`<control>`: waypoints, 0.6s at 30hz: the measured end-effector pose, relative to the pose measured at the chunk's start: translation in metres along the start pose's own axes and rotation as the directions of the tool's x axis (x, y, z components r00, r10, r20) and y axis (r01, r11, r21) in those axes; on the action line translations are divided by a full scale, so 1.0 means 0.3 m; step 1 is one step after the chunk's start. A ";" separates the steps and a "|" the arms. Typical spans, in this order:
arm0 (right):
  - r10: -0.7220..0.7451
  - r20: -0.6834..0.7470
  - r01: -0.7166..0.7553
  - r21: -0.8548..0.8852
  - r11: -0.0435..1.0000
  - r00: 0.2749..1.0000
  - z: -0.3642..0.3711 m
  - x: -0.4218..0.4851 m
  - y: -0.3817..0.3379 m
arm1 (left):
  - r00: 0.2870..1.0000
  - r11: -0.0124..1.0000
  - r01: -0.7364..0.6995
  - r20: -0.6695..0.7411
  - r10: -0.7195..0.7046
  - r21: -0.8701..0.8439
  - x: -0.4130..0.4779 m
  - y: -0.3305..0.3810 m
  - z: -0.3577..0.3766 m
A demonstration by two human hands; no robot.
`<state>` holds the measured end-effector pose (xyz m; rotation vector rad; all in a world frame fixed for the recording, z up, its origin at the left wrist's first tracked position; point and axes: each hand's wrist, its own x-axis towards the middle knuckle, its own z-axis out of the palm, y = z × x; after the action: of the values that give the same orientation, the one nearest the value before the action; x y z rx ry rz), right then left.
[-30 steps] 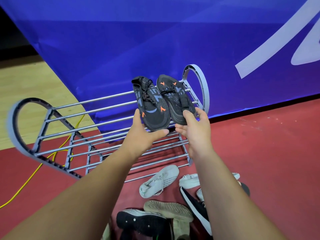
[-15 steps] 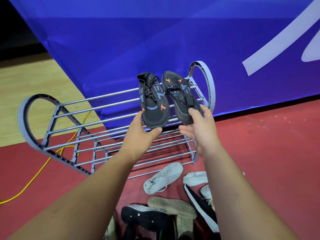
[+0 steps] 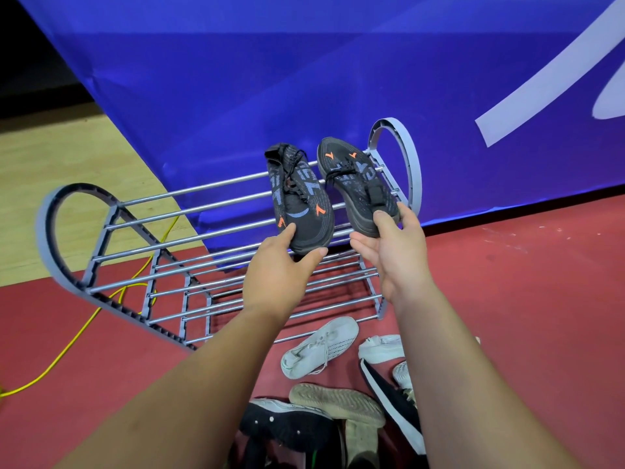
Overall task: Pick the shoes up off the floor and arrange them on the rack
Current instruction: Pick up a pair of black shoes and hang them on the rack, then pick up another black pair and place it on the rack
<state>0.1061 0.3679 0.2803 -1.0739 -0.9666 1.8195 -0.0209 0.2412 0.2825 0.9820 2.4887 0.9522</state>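
1. Blue banner cloth (image 3: pixel 304 79) fills the background and hangs down to the red floor (image 3: pixel 524 316). The rack (image 3: pixel 43 228) stands right against it, so judge the back rail as your limit and do not push anything beyond it.
2. The rack is grey, with arched end frames and thin metal rails in several tiers. The rails have gaps between them, so each sole needs to bridge at least two rails or it is likely to tip through.
3. A heap of loose shoes (image 3: pixel 334 401) waits on the floor by your arms, with a white shoe (image 3: pixel 321 346) lying just in front of the lowest tier. Most of the task looks undone, so leave the free run of the top tier to the left open for them.
4. The left black shoe (image 3: pixel 297 198) and the right black shoe (image 3: pixel 355 187) lie side by side on the top tier at its right end. The right one is just beside the end frame. Line up their near ends and close the small gap between them.
5. Your left hand (image 3: pixel 280 269) cups the near end of the left black shoe, with thumb and fingers spread round it. Your right hand (image 3: pixel 395 252) pinches the near end of the right black shoe.
6. Your right thumb (image 3: pixel 382 221) presses on top of that shoe, with the fingers beneath it. Before you let go, feel that both soles rest flat on the rails. Then ease each grip off gently, so that neither shoe slides forward.
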 end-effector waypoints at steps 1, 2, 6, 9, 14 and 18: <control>0.001 0.003 -0.001 0.006 1.000 1.000 0.001 -0.001 0.004 | 1.000 1.000 0.008 -0.004 -0.008 0.003 0.002 -0.002 0.005; 0.000 0.010 0.000 0.004 1.000 1.000 0.002 -0.002 0.008 | 1.000 1.000 0.017 -0.005 -0.017 0.005 0.005 -0.005 0.010; -0.006 0.027 0.006 -0.011 1.000 1.000 0.001 -0.005 0.016 | 0.999 0.999 0.037 -0.007 -0.037 -0.008 0.018 -0.014 0.020; -0.014 0.041 0.016 -0.037 0.999 0.999 -0.002 -0.013 0.013 | 1.000 0.999 0.028 0.002 -0.028 -0.032 0.011 -0.002 0.012; -0.022 0.032 0.029 -0.232 0.972 0.999 -0.038 -0.048 0.016 | 0.997 1.000 -0.008 0.074 0.010 -0.024 -0.026 0.006 -0.066; -0.063 0.026 0.068 -0.485 0.872 0.998 -0.086 -0.125 0.070 | 0.995 0.993 -0.081 0.069 0.075 0.084 -0.092 -0.081 -0.179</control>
<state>0.1366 0.3314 0.2642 -1.3100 -1.5017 1.5594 -0.0392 0.1834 0.3064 1.1265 2.4708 0.8265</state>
